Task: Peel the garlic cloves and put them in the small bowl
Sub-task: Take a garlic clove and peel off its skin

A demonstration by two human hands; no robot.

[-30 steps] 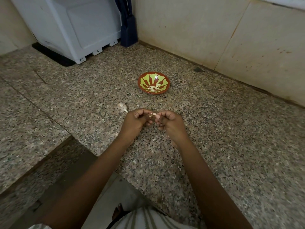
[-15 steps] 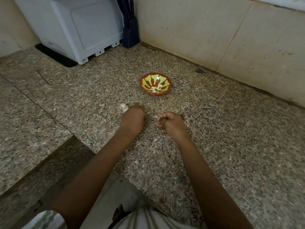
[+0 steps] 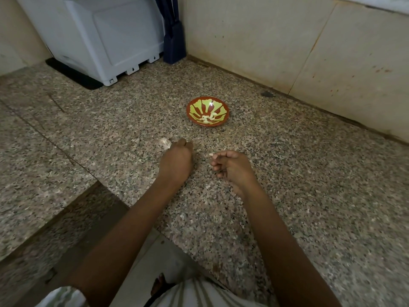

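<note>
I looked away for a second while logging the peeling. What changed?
The hands parted: the left hand let go of the clove and moved left, down to the garlic on the counter. The right hand still pinches the clove. The bowl stayed put.

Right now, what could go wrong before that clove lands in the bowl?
1. The clove is pinched only at the fingertips of the right hand. If it slips, it may be hard to spot on the speckled counter.
2. The small bowl looks shallow and sits apart from both hands, so a tossed clove could miss or bounce out.
3. The left hand is right beside the garlic piece and could knock it away.
</note>
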